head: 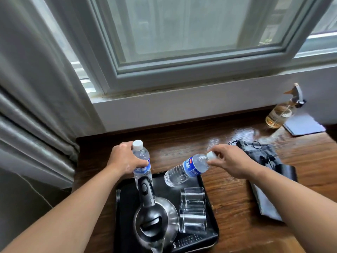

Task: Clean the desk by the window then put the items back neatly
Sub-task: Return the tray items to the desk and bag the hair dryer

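Note:
My left hand (pixel 125 158) grips an upright water bottle (pixel 141 154) with a white cap and blue label, at the far left corner of the black tray (pixel 124 216). My right hand (pixel 229 160) pinches the white cap of a second water bottle (pixel 187 169), which hangs tilted over the tray's far right part, its base pointing down-left. On the tray stand a steel electric kettle (pixel 155 216) with a black handle, two clear glasses (pixel 192 209) and a black remote (pixel 187 240) at the near edge. The wooden desk (pixel 233 189) shines in places.
An amber spray bottle (pixel 280 112) and a grey folded cloth (pixel 304 125) sit at the far right by the window sill. A grey drawstring pouch (pixel 259 152) and a black folder with grey cloth (pixel 269 198) lie right of the tray. A grey curtain (pixel 32 106) hangs at left.

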Action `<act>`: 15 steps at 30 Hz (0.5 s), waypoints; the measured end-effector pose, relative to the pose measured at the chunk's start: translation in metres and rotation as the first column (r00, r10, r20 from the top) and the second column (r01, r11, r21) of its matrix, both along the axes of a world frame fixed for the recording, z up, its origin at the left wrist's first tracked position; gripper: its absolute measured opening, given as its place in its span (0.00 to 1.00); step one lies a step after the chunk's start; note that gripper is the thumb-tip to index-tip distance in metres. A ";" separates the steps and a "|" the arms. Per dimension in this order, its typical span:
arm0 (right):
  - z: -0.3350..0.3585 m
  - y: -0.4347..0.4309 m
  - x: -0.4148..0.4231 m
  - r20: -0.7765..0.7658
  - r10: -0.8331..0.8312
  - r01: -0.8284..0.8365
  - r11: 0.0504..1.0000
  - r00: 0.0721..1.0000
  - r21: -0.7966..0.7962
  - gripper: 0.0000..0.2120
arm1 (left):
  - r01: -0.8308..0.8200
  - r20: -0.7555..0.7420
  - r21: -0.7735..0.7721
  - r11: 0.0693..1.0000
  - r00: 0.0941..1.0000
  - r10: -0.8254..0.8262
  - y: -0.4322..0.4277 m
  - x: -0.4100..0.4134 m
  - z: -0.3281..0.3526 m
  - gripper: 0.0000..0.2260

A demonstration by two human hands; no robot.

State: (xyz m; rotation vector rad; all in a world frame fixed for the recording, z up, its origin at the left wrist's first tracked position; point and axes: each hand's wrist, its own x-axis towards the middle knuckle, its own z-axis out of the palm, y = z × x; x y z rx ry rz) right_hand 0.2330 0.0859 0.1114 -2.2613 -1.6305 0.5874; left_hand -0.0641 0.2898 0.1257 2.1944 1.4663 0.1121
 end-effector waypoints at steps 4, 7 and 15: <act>0.015 0.004 -0.007 0.052 0.005 -0.007 0.999 0.999 0.042 0.15 | 0.096 -0.010 0.014 0.995 0.995 -0.096 -0.009 0.019 0.002 0.17; 0.024 0.006 -0.014 0.078 -0.011 0.008 0.999 0.997 0.041 0.16 | 0.161 -0.009 0.021 0.987 0.987 -0.161 -0.017 0.027 0.001 0.17; 0.035 0.015 -0.031 0.167 -0.013 0.007 0.999 0.986 0.036 0.16 | 0.261 0.030 0.068 0.963 0.964 -0.264 -0.029 0.047 0.011 0.22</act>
